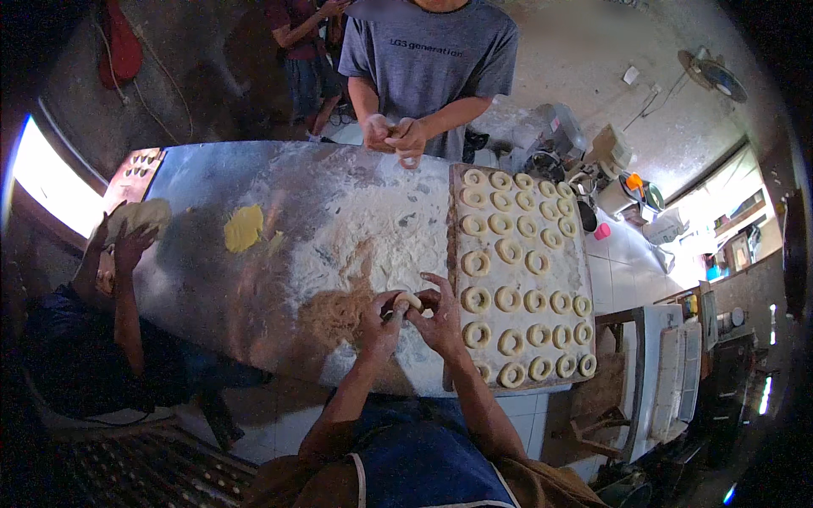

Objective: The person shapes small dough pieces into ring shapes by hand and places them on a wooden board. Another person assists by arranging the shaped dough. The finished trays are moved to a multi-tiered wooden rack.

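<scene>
Between my left hand [379, 320] and my right hand [436, 317], a small pale dough ring [408, 302] is gripped above the floury middle of the metal table [182, 288]. Fingers of both hands curl onto the ring, with some right-hand fingers lifted. Beside my right hand, a board [581, 262] carries several rows of shaped dough rings [534, 301]. Scattered flour [373, 220] covers the table beyond my hands, and a yellow smear of fat or paste [243, 227] lies to the left.
A co-worker [423, 76] opposite handles dough with both hands. At left, another person's hands [135, 241] press a large dough lump [144, 216]. Someone stands in the back [301, 42]. Pots and buckets [618, 195] and a low wooden stand [597, 402] are at right.
</scene>
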{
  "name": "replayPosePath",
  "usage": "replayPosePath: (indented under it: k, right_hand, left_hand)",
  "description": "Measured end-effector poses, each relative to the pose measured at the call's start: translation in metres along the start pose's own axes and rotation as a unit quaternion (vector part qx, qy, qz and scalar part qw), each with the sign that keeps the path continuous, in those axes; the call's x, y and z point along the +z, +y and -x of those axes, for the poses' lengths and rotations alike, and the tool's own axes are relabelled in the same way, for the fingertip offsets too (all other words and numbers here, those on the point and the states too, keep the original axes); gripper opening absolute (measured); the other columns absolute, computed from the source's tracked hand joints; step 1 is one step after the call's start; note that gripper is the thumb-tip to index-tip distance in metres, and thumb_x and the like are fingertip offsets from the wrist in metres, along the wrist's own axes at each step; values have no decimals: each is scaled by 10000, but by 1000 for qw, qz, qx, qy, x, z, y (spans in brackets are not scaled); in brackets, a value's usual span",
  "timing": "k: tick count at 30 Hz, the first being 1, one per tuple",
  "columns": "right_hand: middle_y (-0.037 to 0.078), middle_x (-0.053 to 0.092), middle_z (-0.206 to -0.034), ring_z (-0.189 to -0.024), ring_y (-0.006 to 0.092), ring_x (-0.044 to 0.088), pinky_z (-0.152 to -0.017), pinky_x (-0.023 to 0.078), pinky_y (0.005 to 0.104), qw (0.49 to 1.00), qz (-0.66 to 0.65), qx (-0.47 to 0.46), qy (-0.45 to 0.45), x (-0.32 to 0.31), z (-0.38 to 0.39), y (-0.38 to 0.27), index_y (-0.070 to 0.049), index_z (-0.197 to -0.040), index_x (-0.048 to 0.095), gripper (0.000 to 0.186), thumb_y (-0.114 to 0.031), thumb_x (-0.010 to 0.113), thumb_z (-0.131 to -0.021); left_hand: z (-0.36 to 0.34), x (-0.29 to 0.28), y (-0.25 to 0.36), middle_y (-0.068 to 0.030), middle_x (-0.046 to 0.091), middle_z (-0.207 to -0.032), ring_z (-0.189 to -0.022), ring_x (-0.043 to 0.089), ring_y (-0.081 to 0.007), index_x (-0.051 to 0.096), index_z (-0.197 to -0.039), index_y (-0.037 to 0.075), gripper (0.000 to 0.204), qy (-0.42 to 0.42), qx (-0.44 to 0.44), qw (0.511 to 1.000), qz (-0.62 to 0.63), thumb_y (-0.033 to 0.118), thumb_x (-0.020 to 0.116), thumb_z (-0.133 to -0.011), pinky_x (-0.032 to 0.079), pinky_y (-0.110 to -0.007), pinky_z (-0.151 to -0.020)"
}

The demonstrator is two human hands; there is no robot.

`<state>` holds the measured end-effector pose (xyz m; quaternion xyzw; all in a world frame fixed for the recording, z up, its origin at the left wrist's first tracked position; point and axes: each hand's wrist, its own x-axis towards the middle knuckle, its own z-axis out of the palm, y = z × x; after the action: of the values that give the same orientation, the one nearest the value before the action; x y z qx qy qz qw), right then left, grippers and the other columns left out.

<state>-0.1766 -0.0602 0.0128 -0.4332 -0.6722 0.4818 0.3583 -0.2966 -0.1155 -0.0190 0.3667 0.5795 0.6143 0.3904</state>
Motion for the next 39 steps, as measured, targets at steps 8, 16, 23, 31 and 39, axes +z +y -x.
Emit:
replayPosePath:
  k: [8,16,23,31,39]
  right_hand:
    - [55,625,-902,-740,135,589,-626,474,282,952,-272,87,-109,1,8,-2,-29,-1270,453,428,-188,525,-879]
    - [65,577,-760,-728,151,548,-672,464,316,955,-254,142,53,14,18,26,0,-920,606,541,-486,382,-1000]
    - [162,670,-776,-663,210,563,-699,464,355,985,-24,138,96,28,12,44,82,-935,629,542,-392,376,-1006]
    - [142,628,-723,-662,240,593,-613,495,369,968,-161,171,90,16,23,47,89,-913,631,664,-510,355,-987]
    - [201,656,-785,-748,282,610,-731,445,392,992,107,63,10,-57,40,86,71,-803,649,564,-415,417,-970]
  left_hand:
    - [1,-26,-36,-92,613,-1070,-980,605,-184,506,-1200,53,358,-173,-118,897,388,99,659,-880,533,-335,-840]
    - [0,-6,-21,-42,506,-912,-807,515,-129,450,-1085,45,200,-69,-104,912,391,155,522,-933,489,-324,-731]
    - [0,1,-35,-110,553,-754,-681,564,-282,444,-967,65,225,40,35,999,-3,285,403,-997,457,-411,-597]
    - [7,34,-51,-128,590,-764,-716,612,-269,555,-1021,6,325,21,-47,994,100,298,416,-991,485,-441,-629]
    - [18,87,-39,-102,619,-849,-709,616,-232,591,-1019,61,254,14,-297,925,237,270,450,-984,511,-431,-638]
